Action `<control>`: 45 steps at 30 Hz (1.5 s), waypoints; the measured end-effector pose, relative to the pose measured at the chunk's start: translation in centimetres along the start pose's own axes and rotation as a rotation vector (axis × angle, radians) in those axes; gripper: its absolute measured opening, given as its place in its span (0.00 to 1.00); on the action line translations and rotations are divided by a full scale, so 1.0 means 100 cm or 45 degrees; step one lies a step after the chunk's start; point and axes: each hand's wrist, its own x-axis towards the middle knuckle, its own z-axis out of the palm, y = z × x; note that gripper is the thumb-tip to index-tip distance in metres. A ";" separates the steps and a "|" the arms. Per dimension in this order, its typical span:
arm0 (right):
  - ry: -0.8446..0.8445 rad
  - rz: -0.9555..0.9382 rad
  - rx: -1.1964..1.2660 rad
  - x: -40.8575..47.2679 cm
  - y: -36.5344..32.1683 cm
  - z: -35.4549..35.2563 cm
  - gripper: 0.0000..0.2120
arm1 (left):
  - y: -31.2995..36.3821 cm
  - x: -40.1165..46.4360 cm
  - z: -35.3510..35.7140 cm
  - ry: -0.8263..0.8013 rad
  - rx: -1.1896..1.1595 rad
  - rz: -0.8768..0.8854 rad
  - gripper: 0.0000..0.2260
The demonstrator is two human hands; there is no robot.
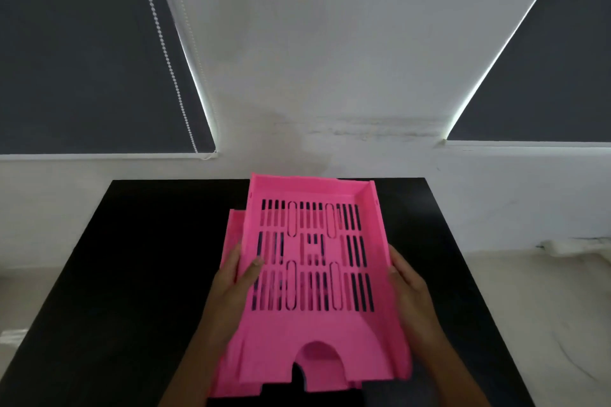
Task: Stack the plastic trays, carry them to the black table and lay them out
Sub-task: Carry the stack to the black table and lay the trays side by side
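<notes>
A stack of pink slotted plastic trays [312, 334] sits over the middle of the black table [139, 274]. The top tray [310, 190] is tilted and skewed a little to the right, so the left wall of a lower tray [235, 228] shows beside it. My left hand [233, 287] grips the top tray's left wall, thumb inside on the slotted floor. My right hand [410, 291] presses on its right wall. Whether the bottom of the stack touches the table I cannot tell.
The black table stands against a white wall [330, 59], with dark roller blinds [82, 59] on both sides. A bead cord [165, 59] hangs by the left blind. Pale floor [545, 307] lies to the right of the table.
</notes>
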 end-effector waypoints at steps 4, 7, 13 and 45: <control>0.107 -0.046 -0.062 0.010 -0.012 -0.067 0.17 | 0.001 0.015 0.072 -0.047 0.065 0.048 0.31; 0.169 -0.052 -0.146 0.017 -0.020 -0.127 0.16 | -0.006 0.024 0.132 -0.114 0.111 0.026 0.34; 0.204 0.051 -0.214 0.036 -0.010 -0.212 0.16 | -0.034 0.041 0.222 -0.148 0.119 -0.101 0.28; 0.336 0.109 -0.392 0.074 -0.005 -0.148 0.18 | -0.039 0.051 0.168 0.167 0.450 -0.040 0.25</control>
